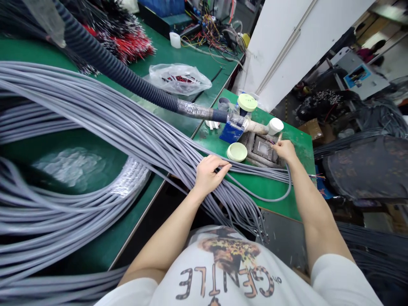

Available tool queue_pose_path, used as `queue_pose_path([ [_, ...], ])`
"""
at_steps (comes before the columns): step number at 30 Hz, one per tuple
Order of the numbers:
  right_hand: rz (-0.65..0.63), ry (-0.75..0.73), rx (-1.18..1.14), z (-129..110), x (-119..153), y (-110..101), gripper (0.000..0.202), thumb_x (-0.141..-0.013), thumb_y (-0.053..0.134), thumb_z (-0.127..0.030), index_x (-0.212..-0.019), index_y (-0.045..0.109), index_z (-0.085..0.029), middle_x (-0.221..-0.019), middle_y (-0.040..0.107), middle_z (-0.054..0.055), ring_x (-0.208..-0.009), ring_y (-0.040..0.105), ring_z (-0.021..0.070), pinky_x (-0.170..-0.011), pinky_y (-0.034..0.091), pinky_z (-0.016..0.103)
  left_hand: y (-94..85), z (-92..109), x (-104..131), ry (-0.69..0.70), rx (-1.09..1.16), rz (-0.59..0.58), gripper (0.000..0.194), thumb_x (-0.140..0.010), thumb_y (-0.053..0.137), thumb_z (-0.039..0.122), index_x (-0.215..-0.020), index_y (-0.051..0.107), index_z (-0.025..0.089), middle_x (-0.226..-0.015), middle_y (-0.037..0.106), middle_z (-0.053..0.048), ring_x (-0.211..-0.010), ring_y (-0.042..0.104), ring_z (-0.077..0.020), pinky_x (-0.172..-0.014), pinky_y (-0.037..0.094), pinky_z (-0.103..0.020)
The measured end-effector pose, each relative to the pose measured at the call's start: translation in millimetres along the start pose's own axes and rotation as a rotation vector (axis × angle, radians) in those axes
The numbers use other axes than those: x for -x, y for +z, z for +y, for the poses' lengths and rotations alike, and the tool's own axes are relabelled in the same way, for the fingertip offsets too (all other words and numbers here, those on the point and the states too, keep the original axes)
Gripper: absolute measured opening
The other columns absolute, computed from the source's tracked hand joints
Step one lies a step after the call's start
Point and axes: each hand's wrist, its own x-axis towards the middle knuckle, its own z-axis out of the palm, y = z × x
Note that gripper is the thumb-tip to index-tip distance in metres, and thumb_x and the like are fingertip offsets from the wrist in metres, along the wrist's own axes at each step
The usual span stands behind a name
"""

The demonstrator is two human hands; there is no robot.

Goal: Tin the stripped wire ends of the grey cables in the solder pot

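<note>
My right hand [284,151] pinches the end of a grey cable [276,199], with thin wires at its tip. It is held over a small solder pot [264,148] with a shiny square surface. From that hand the cable loops down and back to the left. My left hand [210,173] lies on a thick bundle of grey cables [153,131], thumb and fingertips close together around some of them; the exact grip is partly hidden. Some cable ends [259,221] hang over the bench's front edge.
A ribbed hose [127,76] ends beside the pot. Around it stand a pale green lid [236,151], a white cup [275,126], a blue box [231,131] and a yellow-green-topped jar [247,102]. A plastic bag [180,79] lies on the green bench [178,53]. A white pillar [274,46] rises behind.
</note>
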Motion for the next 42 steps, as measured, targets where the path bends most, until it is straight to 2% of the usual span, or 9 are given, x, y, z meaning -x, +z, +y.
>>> queue_pose_path([
  [9,-0.064,0.017,0.082,-4.8,-9.0,11.7,0.028,-0.077,0.056,-0.038,-0.075,0.073,-0.015,-0.083,0.070,0.013,-0.081,0.064,0.0229,-0.066,0.040,0.028,0.9,0.6,-1.5,-0.001,-0.015,-0.001,0.006,-0.081,0.067,0.025,-0.077,0.067,0.021,-0.075,0.070,-0.001,-0.072,0.060,-0.0152,-0.070,0.045,-0.031],
  [16,-0.082,0.014,0.094,-3.2,-13.5,15.9,0.028,-0.077,0.056,-0.038,-0.077,0.074,-0.015,-0.087,0.070,0.013,-0.085,0.064,0.0236,-0.068,0.041,0.028,1.6,-0.2,-1.8,0.005,-0.022,-0.004,0.007,-0.081,0.067,0.026,-0.077,0.067,0.021,-0.074,0.069,-0.002,-0.071,0.060,-0.0158,-0.069,0.045,-0.031],
  [23,-0.080,0.006,0.071,-2.2,-14.1,16.7,0.026,-0.075,0.058,-0.036,-0.074,0.073,-0.016,-0.084,0.070,0.013,-0.082,0.063,0.0227,-0.066,0.040,0.027,2.0,-0.1,-2.2,0.008,-0.027,-0.006,0.007,-0.081,0.067,0.026,-0.077,0.067,0.020,-0.074,0.070,-0.002,-0.071,0.060,-0.0155,-0.069,0.046,-0.031],
  [28,-0.045,-0.016,0.006,-0.4,-10.4,8.6,0.024,-0.073,0.058,-0.035,-0.064,0.067,-0.016,-0.069,0.064,0.008,-0.069,0.057,0.0186,-0.060,0.035,0.027,1.8,0.1,-2.6,0.009,-0.033,-0.007,0.008,-0.082,0.067,0.026,-0.076,0.067,0.020,-0.074,0.070,-0.002,-0.070,0.060,-0.0158,-0.068,0.046,-0.031],
  [32,0.002,-0.069,-0.101,-0.9,14.6,-14.0,0.030,-0.075,0.055,-0.040,-0.056,0.056,-0.016,-0.055,0.051,0.001,-0.057,0.047,0.0133,-0.055,0.030,0.026,2.5,0.2,-2.4,0.007,-0.029,-0.008,0.009,-0.082,0.066,0.026,-0.076,0.067,0.020,-0.074,0.070,-0.002,-0.070,0.060,-0.0158,-0.069,0.046,-0.031],
  [36,0.027,-0.178,-0.489,-11.3,66.6,-43.7,0.037,-0.076,0.057,-0.043,-0.053,0.044,-0.018,-0.049,0.036,-0.004,-0.050,0.034,0.0091,-0.051,0.024,0.025,3.0,-0.6,-1.8,0.003,-0.019,-0.007,0.010,-0.082,0.066,0.028,-0.077,0.068,0.020,-0.074,0.070,-0.002,-0.071,0.061,-0.0163,-0.070,0.048,-0.032],
  [40,0.026,-0.221,-0.714,-28.3,121.2,-66.2,0.038,-0.077,0.060,-0.040,-0.052,0.040,-0.018,-0.051,0.035,-0.004,-0.051,0.032,0.0088,-0.051,0.023,0.025,1.1,0.6,-1.8,-0.008,-0.003,-0.004,0.010,-0.081,0.068,0.028,-0.076,0.069,0.020,-0.074,0.070,-0.002,-0.071,0.061,-0.0162,-0.069,0.049,-0.032],
  [42,0.046,-0.216,-0.781,-35.7,142.6,-72.3,0.038,-0.077,0.061,-0.039,-0.052,0.041,-0.018,-0.051,0.037,-0.003,-0.052,0.034,0.0095,-0.052,0.025,0.026,2.6,5.3,-1.0,-0.038,0.047,0.044,0.009,-0.080,0.068,0.028,-0.076,0.069,0.020,-0.073,0.069,-0.002,-0.070,0.061,-0.0155,-0.069,0.049,-0.031],
])
